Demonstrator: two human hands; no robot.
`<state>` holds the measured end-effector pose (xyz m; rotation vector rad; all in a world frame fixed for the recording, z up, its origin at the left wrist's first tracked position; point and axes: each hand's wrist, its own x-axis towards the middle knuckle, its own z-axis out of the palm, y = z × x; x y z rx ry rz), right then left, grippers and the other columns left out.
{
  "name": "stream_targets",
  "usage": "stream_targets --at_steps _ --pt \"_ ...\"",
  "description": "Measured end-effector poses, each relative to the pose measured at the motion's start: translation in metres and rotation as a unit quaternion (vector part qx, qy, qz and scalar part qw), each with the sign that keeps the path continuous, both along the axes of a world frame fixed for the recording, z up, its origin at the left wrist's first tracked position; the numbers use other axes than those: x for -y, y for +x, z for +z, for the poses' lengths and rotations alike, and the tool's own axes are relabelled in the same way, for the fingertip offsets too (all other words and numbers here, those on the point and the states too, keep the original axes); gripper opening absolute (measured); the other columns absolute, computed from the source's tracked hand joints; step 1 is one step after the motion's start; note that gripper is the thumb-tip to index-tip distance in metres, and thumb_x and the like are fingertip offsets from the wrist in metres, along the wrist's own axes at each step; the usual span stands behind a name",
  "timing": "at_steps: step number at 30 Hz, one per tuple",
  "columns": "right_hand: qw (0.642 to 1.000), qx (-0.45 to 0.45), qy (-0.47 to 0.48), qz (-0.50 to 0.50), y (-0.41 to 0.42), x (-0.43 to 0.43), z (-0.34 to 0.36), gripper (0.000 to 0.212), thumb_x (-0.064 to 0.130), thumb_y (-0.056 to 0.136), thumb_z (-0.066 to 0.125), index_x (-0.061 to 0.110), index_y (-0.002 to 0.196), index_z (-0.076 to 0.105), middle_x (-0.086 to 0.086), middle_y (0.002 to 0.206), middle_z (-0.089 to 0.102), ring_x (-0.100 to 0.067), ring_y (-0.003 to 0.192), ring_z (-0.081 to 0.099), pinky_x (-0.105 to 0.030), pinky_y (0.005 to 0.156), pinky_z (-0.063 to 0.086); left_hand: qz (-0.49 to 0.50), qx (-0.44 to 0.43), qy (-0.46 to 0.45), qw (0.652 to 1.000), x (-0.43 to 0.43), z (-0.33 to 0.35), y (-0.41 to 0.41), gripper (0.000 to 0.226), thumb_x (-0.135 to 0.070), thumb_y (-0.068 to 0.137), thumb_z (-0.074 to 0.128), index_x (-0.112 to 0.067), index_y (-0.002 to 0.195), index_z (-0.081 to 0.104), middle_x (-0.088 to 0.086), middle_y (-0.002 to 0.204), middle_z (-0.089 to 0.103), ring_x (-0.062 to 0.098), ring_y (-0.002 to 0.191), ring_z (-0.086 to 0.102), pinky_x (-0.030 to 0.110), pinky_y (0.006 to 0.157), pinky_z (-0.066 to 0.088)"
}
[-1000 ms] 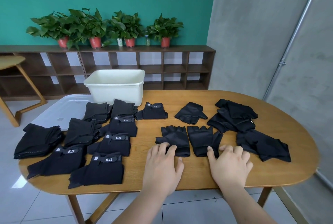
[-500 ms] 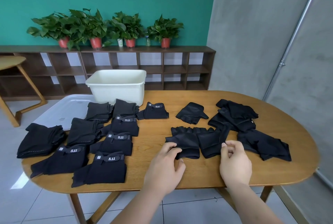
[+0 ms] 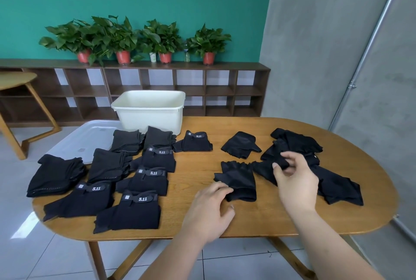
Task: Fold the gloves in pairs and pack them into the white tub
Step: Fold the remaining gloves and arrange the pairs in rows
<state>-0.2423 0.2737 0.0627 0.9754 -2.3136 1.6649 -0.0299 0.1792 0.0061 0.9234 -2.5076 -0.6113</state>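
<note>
On the wooden table [image 3: 258, 219], well in front of the white tub [image 3: 148, 117], the left hand [image 3: 209, 210] pinches a flat fingerless glove [image 3: 239, 178] at its cuff, probably the firmest hold, while the right hand [image 3: 295, 183] pinches the second glove [image 3: 263, 170], seemingly soft, light and floppy.
</note>
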Motion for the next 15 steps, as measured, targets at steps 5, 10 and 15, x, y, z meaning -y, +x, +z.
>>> stream_targets --at_steps 5,10,15 --pt "0.962 -0.269 0.035 0.021 0.013 0.015 0.016 0.027 0.022 0.097 0.072 0.026 0.123 0.067 0.013 0.105 0.069 -0.010 0.088 0.065 -0.034 0.067 0.057 0.000 0.009 0.001 1.000 0.000 -0.001 0.000 0.053 -0.052 0.100 0.044 -0.042 0.151 0.049 -0.033 0.151 0.038 0.009 0.137 0.040 0.026 0.117 0.032" --pt "0.873 -0.417 0.194 0.163 0.021 0.025 -0.040 0.042 0.028 0.082 0.087 0.031 0.120 0.070 0.011 0.095 0.072 -0.016 0.084 0.069 -0.032 0.059 0.057 -0.001 0.011 0.003 1.000 0.000 0.000 0.000 0.052 -0.052 0.099 0.043 -0.040 0.149 0.049 -0.028 0.151 0.042 0.010 0.137 0.043 0.028 0.118 0.032" --pt "0.913 -0.301 0.188 0.202 0.020 0.012 -0.049 0.042 0.036 0.095 0.071 0.036 0.137 0.063 0.012 0.107 0.070 -0.009 0.094 0.068 -0.021 0.074 0.051 0.005 0.011 0.010 1.000 0.001 0.001 0.000 0.050 -0.048 0.099 0.042 -0.039 0.147 0.052 -0.026 0.153 0.043 0.009 0.138 0.042 0.028 0.118 0.032"
